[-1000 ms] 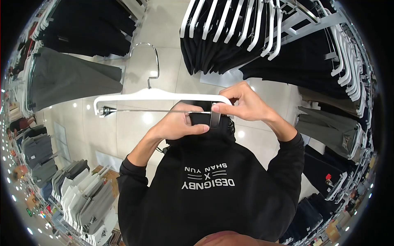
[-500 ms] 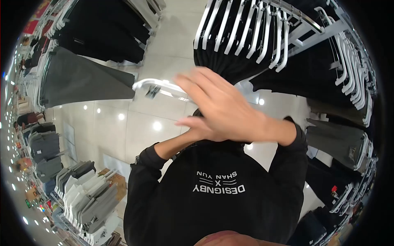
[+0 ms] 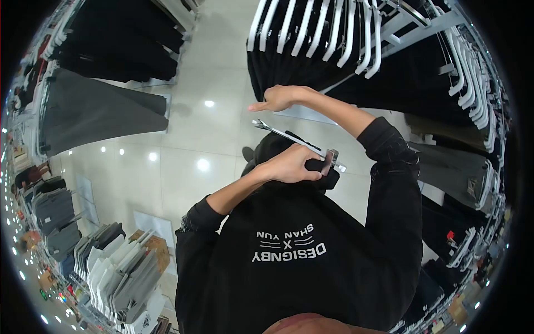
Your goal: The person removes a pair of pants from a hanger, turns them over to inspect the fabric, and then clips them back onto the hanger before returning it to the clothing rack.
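My left hand [image 3: 292, 166], low in front of my chest, is closed around a white clip hanger [image 3: 297, 140]. The hanger slants from upper left to lower right, and a shiny metal clip [image 3: 332, 158] shows beyond my fingers at its right end. My right hand [image 3: 281, 97] is stretched forward, with one digit pointing left and apart from the rest; the other fingers are partly hidden. Nothing shows in it. It overlaps the lower edge of the black trousers [image 3: 264, 64] on the rack ahead, which hang below a row of white hangers [image 3: 300, 33].
Grey trousers [image 3: 94, 111] and black trousers [image 3: 119, 42] hang at the left. More dark trousers [image 3: 411, 80] and grey trousers [image 3: 450, 167] hang at the right on metal racks. Folded light clothes [image 3: 114, 273] are at lower left. The tiled floor [image 3: 194, 133] runs between the racks.
My right hand has moved forward and away from my left hand, toward the hanging black trousers. The hanger has swung from the left to lie across my left hand.
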Action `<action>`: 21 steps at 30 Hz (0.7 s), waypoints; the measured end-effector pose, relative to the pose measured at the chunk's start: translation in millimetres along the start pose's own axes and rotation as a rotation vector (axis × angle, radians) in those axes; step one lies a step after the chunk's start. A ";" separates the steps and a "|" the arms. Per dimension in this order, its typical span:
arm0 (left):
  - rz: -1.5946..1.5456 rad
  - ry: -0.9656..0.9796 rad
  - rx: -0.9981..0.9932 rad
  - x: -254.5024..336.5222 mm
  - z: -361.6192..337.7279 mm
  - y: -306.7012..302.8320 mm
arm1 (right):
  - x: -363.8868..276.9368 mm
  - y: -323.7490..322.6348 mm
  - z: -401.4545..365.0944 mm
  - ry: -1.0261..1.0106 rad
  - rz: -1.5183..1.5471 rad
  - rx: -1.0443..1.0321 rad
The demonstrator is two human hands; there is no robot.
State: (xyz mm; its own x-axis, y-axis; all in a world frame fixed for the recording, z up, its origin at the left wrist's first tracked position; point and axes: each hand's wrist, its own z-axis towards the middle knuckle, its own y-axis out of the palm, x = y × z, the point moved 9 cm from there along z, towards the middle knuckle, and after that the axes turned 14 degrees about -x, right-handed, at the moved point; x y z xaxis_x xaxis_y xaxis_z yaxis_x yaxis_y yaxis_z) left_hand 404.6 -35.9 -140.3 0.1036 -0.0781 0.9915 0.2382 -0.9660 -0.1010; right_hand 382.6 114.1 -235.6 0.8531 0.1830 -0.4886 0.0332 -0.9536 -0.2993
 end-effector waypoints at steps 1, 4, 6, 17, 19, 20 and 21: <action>-0.023 0.000 -0.011 -3.0 -2.9 0.4 | 17.0 11.2 14.0 0.033 0.030 -0.108; -0.074 -0.047 -0.063 5.3 -9.3 3.9 | 62.2 58.0 53.2 0.050 0.118 -0.256; -0.004 -0.081 -0.103 8.8 -6.6 16.3 | 68.2 75.7 54.9 0.002 0.294 -0.255; 0.073 -0.262 -0.131 -13.3 -2.5 43.7 | -7.5 57.8 54.3 -0.357 0.829 -0.194; 0.108 -0.303 -0.104 -16.0 -4.7 39.9 | -33.3 21.4 26.2 -0.388 0.611 -0.032; 0.146 -0.292 -0.061 -18.1 -5.9 39.8 | -48.3 6.1 5.8 -0.375 0.547 0.104; 0.185 -0.282 -0.019 -18.1 -6.8 37.7 | -62.3 -5.1 -3.2 -0.419 0.421 0.242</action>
State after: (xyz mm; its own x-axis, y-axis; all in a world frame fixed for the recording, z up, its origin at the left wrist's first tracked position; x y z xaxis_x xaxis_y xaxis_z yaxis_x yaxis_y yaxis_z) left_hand 405.1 -72.6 -161.5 0.4066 -0.1835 0.8950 0.1724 -0.9466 -0.2724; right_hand 331.0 106.8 -201.0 0.4896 -0.0706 -0.8691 -0.4204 -0.8923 -0.1644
